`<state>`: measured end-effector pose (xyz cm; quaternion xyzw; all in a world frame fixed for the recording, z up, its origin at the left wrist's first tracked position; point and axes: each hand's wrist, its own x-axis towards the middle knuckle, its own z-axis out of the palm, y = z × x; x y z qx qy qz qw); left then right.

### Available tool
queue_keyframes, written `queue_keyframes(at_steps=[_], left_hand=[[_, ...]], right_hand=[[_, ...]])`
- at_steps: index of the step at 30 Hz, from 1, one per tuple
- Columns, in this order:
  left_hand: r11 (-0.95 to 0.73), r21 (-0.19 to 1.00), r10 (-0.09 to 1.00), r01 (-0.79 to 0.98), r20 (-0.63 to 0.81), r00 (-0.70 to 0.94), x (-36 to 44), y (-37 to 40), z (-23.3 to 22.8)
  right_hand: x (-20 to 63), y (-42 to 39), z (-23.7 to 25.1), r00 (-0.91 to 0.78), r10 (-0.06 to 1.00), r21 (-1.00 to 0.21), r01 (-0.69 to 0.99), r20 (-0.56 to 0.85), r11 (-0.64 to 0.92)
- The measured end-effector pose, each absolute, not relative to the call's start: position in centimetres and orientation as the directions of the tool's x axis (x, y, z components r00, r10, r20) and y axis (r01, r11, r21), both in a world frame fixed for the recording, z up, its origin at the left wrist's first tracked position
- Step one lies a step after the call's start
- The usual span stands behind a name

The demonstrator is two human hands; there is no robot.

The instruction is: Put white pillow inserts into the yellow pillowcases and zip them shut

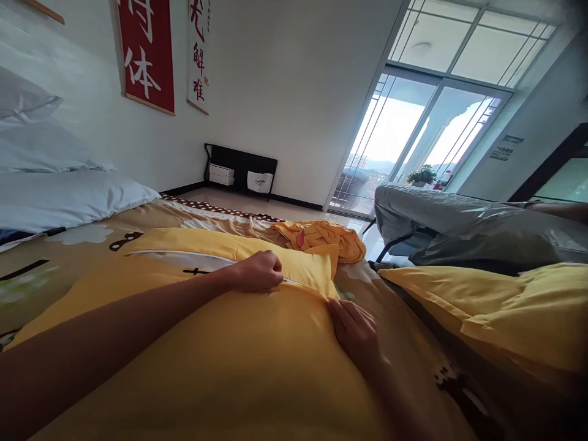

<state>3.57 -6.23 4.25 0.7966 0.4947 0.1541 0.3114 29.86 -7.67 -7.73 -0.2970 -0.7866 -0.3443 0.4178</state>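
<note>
A large yellow pillowcase point(257, 349) lies plump in front of me on the bed. Along its far side runs an opening, where a strip of white pillow point(202, 260) shows. My left hand point(261, 271) is closed in a fist on the edge of this opening, near its right part. At the right end of the opening, my right hand point(356, 327) pinches the pillowcase close to the corner. The fabric between the two hands looks drawn fairly straight. What lies inside the left fist is hidden.
The bed has a patterned sheet point(367, 282). Crumpled yellow cloth point(331, 237) lies beyond the pillowcase, a second yellow pillow point(519, 306) to the right, and white pillows point(82, 196) at the left. A plastic-covered piece of furniture point(450, 211) stands near the glass door point(413, 135).
</note>
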Motion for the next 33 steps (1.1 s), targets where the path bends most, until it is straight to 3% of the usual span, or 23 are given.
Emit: queue_keyframes(at_steps=[3,7,10,13,15,18,20,24,33], left_hand=[[-0.438,0.512,0.876,0.739,0.058,0.479,2.1,-6.9,4.2],[-0.538,0.266,0.841,0.8,0.233,0.488,1.8,-7.6,3.8],[-0.502,0.245,0.86,0.829,0.239,0.45,2.1,-7.6,3.9],[-0.487,0.261,0.872,0.834,0.209,0.443,2.3,-7.3,4.4],[-0.473,0.259,0.88,0.842,0.182,0.439,2.4,-7.3,4.8],[-0.451,0.198,0.892,0.87,0.117,0.436,2.4,-7.6,5.4],[-0.449,0.145,0.893,0.882,0.086,0.441,2.5,-7.9,5.7],[-0.413,0.155,0.91,0.898,0.04,0.412,3.0,-7.9,6.0],[-0.372,0.313,0.921,0.874,0.004,0.39,0.6,-7.7,5.6]], right_hand=[[29.5,-7.9,-7.0,-0.489,0.175,0.302,0.742,0.855,0.599],[28.5,-8.3,-5.0,-0.46,0.295,0.199,0.76,0.838,0.619],[26.1,-8.7,-2.7,-0.407,0.379,0.093,0.774,0.831,0.627],[22.5,-8.5,-1.0,-0.49,0.453,0.046,0.715,0.744,0.698],[20.3,-7.9,-0.9,-0.498,0.504,-0.049,0.675,0.706,0.736],[18.4,-7.0,-1.7,-0.373,0.51,-0.189,0.633,0.775,0.751],[18.3,-7.0,-2.5,-0.362,0.419,-0.139,0.597,0.832,0.79],[19.3,-8.1,-2.9,-0.545,0.221,0.159,0.564,0.808,0.81],[19.7,-9.0,-2.3,-0.666,0.154,0.308,0.522,0.73,0.795]])
